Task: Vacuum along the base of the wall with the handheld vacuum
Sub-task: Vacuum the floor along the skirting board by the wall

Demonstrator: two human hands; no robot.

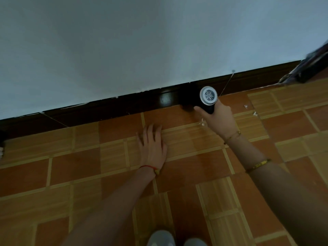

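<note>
Tiled floor [186,167] in orange and tan squares, meeting a pale wall [124,41] along a dark skirting board [110,107] that runs diagonally from lower left to upper right.

Right hand [219,119]: fingers closed round the dark barrel of the handheld vacuum [207,99], thumb along its near side. Pale grilled rear cap turned up toward the camera; nozzle end dark against the skirting and hard to make out, apparently set right at the seam of floor and board. Held so, presumably, to keep the intake in the corner where dust gathers. Wrist slightly bent, thin bracelet at the wrist, beaded band further up the forearm, arm reaching forward from the lower right.

Left hand [152,146]: fingers narrowly spread, palm flat on the floor short of the skirting, holding nothing; probably a brace for the forward lean. Red cord at the wrist.

Pale flecks [245,106] on the tiles to the right, near the board.
</note>
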